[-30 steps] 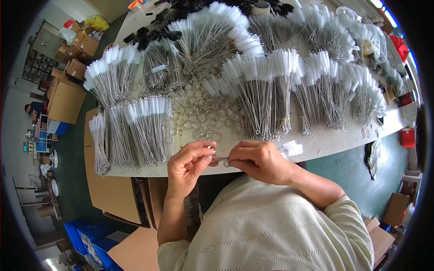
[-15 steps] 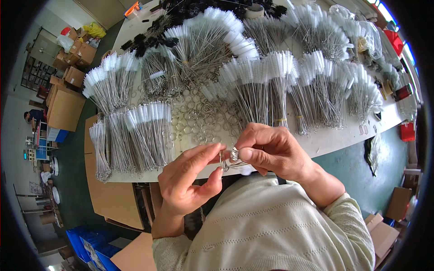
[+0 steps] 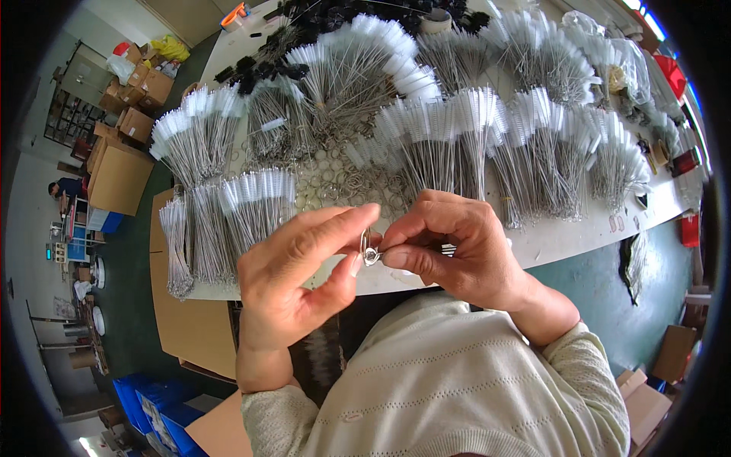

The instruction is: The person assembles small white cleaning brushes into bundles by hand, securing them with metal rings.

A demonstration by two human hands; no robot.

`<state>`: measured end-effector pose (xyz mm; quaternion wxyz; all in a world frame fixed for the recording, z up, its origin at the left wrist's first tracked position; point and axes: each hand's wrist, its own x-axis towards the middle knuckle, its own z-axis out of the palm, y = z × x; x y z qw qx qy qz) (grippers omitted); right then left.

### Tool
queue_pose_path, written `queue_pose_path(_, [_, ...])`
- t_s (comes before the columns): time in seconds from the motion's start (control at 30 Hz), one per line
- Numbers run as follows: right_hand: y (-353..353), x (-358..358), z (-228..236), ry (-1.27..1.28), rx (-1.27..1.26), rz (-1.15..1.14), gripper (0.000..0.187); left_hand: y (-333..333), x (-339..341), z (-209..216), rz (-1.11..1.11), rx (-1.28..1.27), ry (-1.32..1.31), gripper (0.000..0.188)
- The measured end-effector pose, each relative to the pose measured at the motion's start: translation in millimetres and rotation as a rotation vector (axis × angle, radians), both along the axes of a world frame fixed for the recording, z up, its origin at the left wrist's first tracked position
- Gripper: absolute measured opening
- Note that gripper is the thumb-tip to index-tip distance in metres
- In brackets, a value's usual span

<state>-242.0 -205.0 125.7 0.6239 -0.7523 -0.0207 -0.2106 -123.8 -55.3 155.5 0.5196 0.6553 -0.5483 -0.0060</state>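
Note:
Between my hands, in front of my chest, is a small cluster of shiny metal rings (image 3: 370, 254). My left hand (image 3: 285, 270) has its thumb and fingers curved round one side of a ring, the index finger stretched out above. With thumb and index finger, my right hand (image 3: 461, 247) pinches the other side of the cluster. Thin wire stems show behind the right fingers; what they belong to is mostly hidden. Just beyond the hands, many loose metal rings (image 3: 327, 179) lie on the white table (image 3: 548, 247).
Bundles of wire-stemmed brushes with white bristles (image 3: 434, 145) cover much of the table, with more brushes (image 3: 255, 209) at the left. Black-bristled brushes (image 3: 263, 61) lie at the back. Cardboard (image 3: 190, 320) stands at the table's left edge. A person (image 3: 67, 188) is far left.
Both hands have risen slightly and moved left. The rings at the right fingertips have come together with the ring at the left fingers. The left index finger reaches out straighter.

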Motion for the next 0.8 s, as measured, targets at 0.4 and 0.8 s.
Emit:
queue_pose_path(0.4, [-4.0, -0.1, 2.5, 0.248, 0.471, 0.096, 0.012, 0.3, 7.1, 1.0, -0.082, 0.198, 0.746, 0.015])
queue_pose_path(0.8, [7.1, 9.5, -0.9, 0.211, 0.466, 0.14, 0.013, 18.0, 11.3, 4.3, -0.062, 0.227, 0.336, 0.015])
